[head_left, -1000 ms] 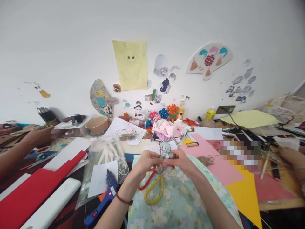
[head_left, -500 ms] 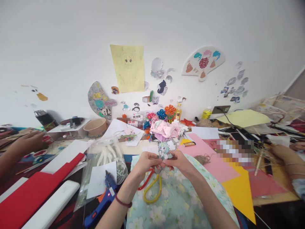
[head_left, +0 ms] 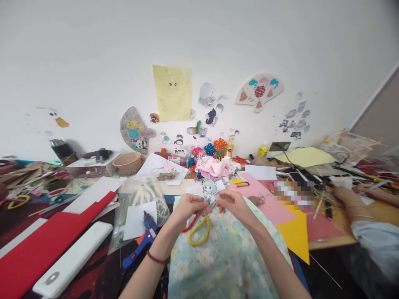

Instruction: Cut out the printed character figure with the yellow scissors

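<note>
The left hand (head_left: 193,205) pinches a paper cutout (head_left: 209,190) between thumb and fingers, above the floral cloth's (head_left: 224,253) far edge. The right hand (head_left: 230,202), nearly closed, is at its right side, its grip unclear. Leftward, a clear plastic bag (head_left: 117,232) holds pale finger-shaped pieces. Toward the table's (head_left: 177,189) back edge stand a tan bowl (head_left: 127,164), its bottom hidden, and a bottle (head_left: 230,148) of yellow liquid.

Holding one small, flat, green-haired paper figure (head_left: 208,190) between bare left hand (head_left: 189,208) and bare right hand (head_left: 234,207), near scissors with red and yellow handles (head_left: 198,244).
</note>
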### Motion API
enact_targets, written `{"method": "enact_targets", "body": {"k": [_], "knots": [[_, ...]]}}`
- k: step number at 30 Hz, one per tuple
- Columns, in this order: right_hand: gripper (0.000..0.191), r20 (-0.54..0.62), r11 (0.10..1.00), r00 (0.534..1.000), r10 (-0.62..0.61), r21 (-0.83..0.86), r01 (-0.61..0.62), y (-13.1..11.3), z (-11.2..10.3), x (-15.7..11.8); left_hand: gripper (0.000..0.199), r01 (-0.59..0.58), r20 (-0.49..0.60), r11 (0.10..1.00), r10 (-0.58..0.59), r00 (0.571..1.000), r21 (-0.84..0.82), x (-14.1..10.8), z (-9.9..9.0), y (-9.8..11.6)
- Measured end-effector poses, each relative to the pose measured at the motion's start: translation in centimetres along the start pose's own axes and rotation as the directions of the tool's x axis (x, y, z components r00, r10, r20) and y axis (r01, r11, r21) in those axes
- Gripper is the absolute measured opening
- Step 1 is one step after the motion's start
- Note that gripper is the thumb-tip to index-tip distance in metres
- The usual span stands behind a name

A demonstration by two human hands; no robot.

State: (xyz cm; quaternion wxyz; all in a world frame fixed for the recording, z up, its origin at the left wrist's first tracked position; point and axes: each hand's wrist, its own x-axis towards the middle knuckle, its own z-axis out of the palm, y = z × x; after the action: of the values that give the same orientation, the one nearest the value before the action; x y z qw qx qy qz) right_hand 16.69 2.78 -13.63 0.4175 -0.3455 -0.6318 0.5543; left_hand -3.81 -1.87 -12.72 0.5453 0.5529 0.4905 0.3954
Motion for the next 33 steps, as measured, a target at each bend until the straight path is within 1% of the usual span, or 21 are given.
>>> {"method": "enact_targets", "body": {"k": [3, 6, 9, 11, 13, 16, 18, 21, 23, 26, 29, 31, 33], "knots": [[0.042, -0.037, 0.999, 0.999, -0.039, -0.005, 0.039, -0.7, 1.1, -1.4, 0.024, -0.047, -0.023, 0.997, 0.046, 0.999, -0.063, -1.6, 0.3, -0.1], [0.042, -0.085, 0.998, 0.994, -0.064, 0.001, 0.064, -1.0, 1.6, -3.0, 0.03, -0.13, -0.139, 0.982, 0.111, 0.984, -0.135, -3.7, 0.3, -0.5], [0.041, -0.122, 0.996, 0.988, -0.091, -0.011, 0.09, -1.2, 1.8, -4.0, 0.04, -0.205, -0.258, 0.967, 0.162, 0.952, -0.151, -5.9, 0.5, -1.6], [0.042, -0.131, 0.994, 0.985, -0.109, -0.027, 0.107, -1.1, 1.8, -4.2, 0.043, -0.231, -0.288, 0.966, 0.189, 0.939, -0.119, -7.2, 1.0, -2.6], [0.043, -0.133, 0.991, 0.983, -0.129, -0.044, 0.124, -0.7, 1.7, -4.0, 0.044, -0.242, -0.284, 0.969, 0.217, 0.934, -0.057, -8.2, 1.6, -3.7], [0.044, -0.119, 0.987, 0.981, -0.155, -0.068, 0.147, 0.5, 1.4, -2.9, 0.043, -0.246, -0.256, 0.966, 0.26, 0.931, 0.085, -9.0, 2.8, -5.5], [0.044, -0.104, 0.984, 0.981, -0.163, -0.085, 0.154, 1.6, 1.1, -1.9, 0.037, -0.239, -0.257, 0.948, 0.289, 0.922, 0.21, -9.3, 3.5, -6.7], [0.037, -0.079, 0.983, 0.985, -0.151, -0.115, 0.142, 3.2, 0.5, -0.3, 0.024, -0.208, -0.286, 0.886, 0.344, 0.895, 0.415, -9.1, 4.0, -7.9], [0.029, -0.057, 0.983, 0.99, -0.129, -0.136, 0.12, 4.2, 0.1, 0.8, 0.019, -0.171, -0.309, 0.827, 0.381, 0.871, 0.536, -8.5, 4.1, -8.4], [0.024, -0.037, 0.985, 0.995, -0.094, -0.149, 0.088, 5.7, -0.1, 2.4, 0.022, -0.075, -0.354, 0.735, 0.41, 0.84, 0.674, -6.4, 4.6, -8.7], [0.027, -0.049, 0.989, 0.996, -0.079, -0.132, 0.072, 7.3, 0.1, 3.5, 0.029, 0.066, -0.43, 0.657, 0.41, 0.804, 0.751, -3.8, 5.5, -8.8], [0.027, -0.065, 0.991, 0.995, -0.075, -0.112, 0.067, 8.2, 0.3, 3.7, 0.027, 0.126, -0.447, 0.615, 0.4, 0.8, 0.778, -2.5, 6.0, -8.7], [0.026, -0.078, 0.994, 0.995, -0.069, -0.09, 0.062, 8.7, 0.4, 3.7, 0.022, 0.168, -0.453, 0.588, 0.38, 0.807, 0.791, -1.6, 6.2, -8.5]]}}
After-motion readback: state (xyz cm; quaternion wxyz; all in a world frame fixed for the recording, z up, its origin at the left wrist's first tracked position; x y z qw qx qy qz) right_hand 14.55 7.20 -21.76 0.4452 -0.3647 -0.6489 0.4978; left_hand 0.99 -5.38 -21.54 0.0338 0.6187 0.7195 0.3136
